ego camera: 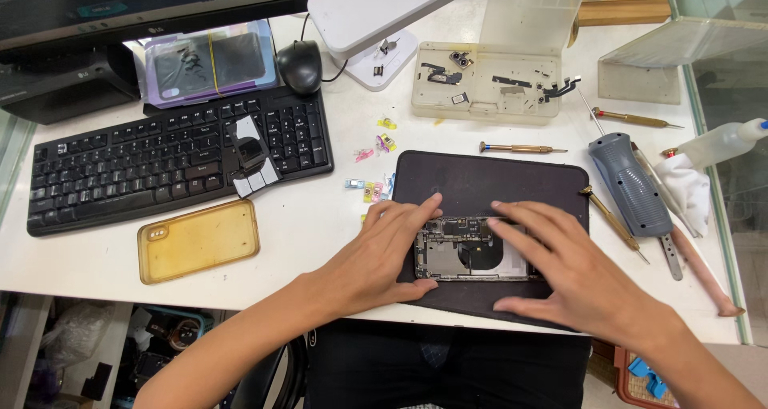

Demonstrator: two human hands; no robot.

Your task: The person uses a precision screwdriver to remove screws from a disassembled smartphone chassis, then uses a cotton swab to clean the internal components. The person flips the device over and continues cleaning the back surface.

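An opened phone body (468,250) with bare circuit parts lies on a black work mat (488,177) near the desk's front edge. My left hand (384,249) rests flat on the mat, fingers pressing the phone's left end. My right hand (564,269) lies over the phone's right end, fingers spread across its top edge and thumb below it. Both hands steady the phone between them; neither holds a tool.
A yellowed phone case (198,239) and a black keyboard (172,157) lie to the left. Behind the mat are small coloured clips (376,169), a clear parts tray (488,77), a mouse (300,65) and a lamp base (382,57). Screwdrivers (520,147), a grey tool (632,185) and a cloth (690,189) lie to the right.
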